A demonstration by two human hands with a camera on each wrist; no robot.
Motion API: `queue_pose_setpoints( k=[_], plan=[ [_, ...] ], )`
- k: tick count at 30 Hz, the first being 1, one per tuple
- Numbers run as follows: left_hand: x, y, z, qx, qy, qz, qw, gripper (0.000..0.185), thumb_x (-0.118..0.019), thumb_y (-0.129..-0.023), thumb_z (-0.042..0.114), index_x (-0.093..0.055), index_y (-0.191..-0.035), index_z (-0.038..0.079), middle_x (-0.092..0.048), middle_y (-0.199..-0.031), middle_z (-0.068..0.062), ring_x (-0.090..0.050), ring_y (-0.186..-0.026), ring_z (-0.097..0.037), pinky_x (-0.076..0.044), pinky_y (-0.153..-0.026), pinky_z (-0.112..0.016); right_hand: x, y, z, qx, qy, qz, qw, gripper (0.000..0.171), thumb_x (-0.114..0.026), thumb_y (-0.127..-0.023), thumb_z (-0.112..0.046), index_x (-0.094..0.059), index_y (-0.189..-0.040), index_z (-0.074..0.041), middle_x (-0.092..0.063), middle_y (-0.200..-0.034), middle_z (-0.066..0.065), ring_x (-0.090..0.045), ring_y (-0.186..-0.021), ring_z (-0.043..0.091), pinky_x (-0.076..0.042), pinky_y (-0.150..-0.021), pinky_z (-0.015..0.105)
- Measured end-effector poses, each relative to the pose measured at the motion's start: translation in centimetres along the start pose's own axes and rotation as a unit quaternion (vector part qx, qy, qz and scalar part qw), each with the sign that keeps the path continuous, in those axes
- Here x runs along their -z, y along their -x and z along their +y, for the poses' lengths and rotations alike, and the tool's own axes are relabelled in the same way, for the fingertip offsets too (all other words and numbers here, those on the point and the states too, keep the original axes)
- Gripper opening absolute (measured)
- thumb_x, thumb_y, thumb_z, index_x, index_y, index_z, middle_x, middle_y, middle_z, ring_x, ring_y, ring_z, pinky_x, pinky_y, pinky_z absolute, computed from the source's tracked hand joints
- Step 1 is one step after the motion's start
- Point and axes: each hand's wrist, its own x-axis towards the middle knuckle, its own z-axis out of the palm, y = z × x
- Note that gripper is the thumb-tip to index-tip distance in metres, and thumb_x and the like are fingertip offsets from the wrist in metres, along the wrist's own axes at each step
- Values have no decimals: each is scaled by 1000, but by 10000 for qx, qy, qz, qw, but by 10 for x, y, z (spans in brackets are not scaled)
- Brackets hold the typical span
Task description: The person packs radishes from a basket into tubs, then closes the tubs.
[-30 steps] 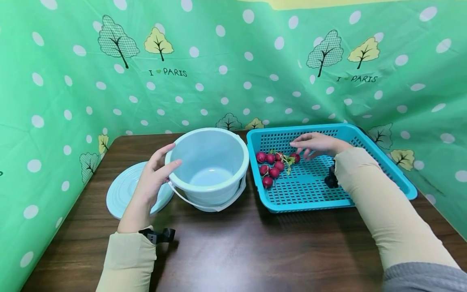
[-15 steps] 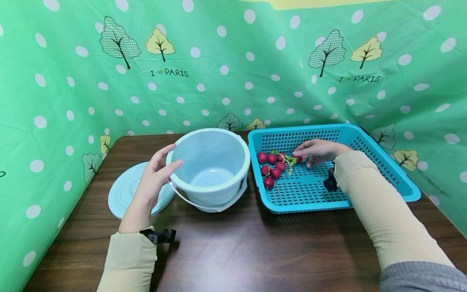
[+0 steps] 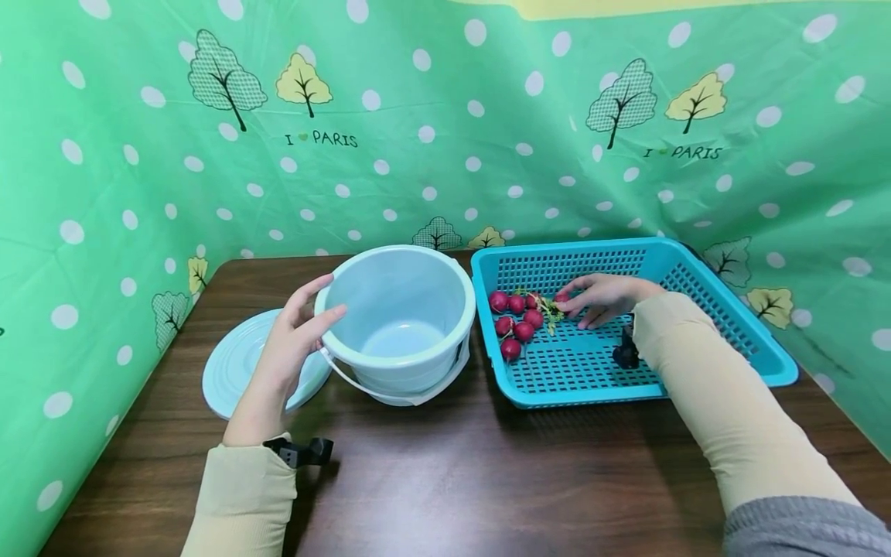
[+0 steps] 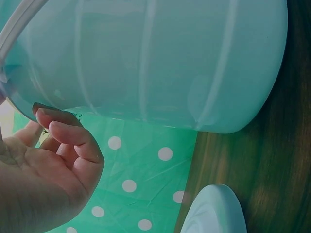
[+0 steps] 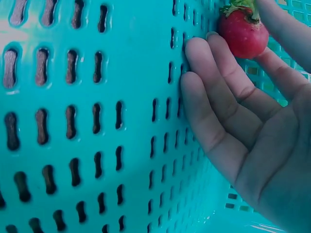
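Note:
My left hand [image 3: 295, 340] grips the rim of a light blue bucket [image 3: 400, 374], thumb over the edge and fingers along the outside. In the left wrist view, curled fingers [image 4: 73, 136] lie against the wall of the bucket [image 4: 170, 58]. Inside a blue perforated basket [image 3: 592, 398], my right hand [image 3: 605, 299] pinches a red radish. The right wrist view has this radish [image 5: 243, 34] between thumb and index finger, its green stub upward, while the other fingers extend towards the basket. Several other radishes [image 3: 524, 331] lie in the basket's left part.
A round light blue lid [image 3: 237, 363] lies on the dark wooden table [image 3: 445, 480], left of the bucket and partly behind my left forearm. The bucket's white handle [image 3: 420, 399] hangs down in front. A green dotted cloth [image 3: 425, 178] hangs behind the table.
My right hand has lowered onto the radish at the right of the group and its fingers have closed about it. The left hand and the bucket stay where they were.

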Motion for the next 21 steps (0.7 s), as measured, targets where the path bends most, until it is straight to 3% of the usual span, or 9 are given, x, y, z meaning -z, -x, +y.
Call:
queue_pose_setpoints(
  k=[8, 15, 21],
  plan=[
    [-1, 1, 1, 16, 4, 17, 10000, 59, -64, -96, 37, -41, -150, 29, -53, -110, -4, -58, -80, -10, -50, -74, -25, -2, -2, -1, -26, -78, 60, 9999, 59, -63, -98, -26, -32, -144, -5, -55, -117, 15, -64, -79, 19, -55, -79, 36],
    [0, 0, -1, 18, 16, -18, 10000, 60, -64, -96, 38, -41, -150, 30, -51, -115, -4, -57, -79, -10, -49, -72, -24, -7, -2, -6, -103, 365, 304, 9988, 53, -59, -100, -35, -37, -137, -6, -56, -111, 15, -65, -78, 21, -55, -76, 38],
    [0, 1, -1, 14, 26, 2, 10000, 59, -63, -96, 37, -41, -150, 30, -51, -111, -4, -56, -74, -9, -49, -71, -24, -9, 0, -12, -121, 631, 303, 9975, 57, -58, -100, -36, -38, -143, -3, -58, -108, 13, -66, -77, 20, -56, -78, 39]
  ],
)
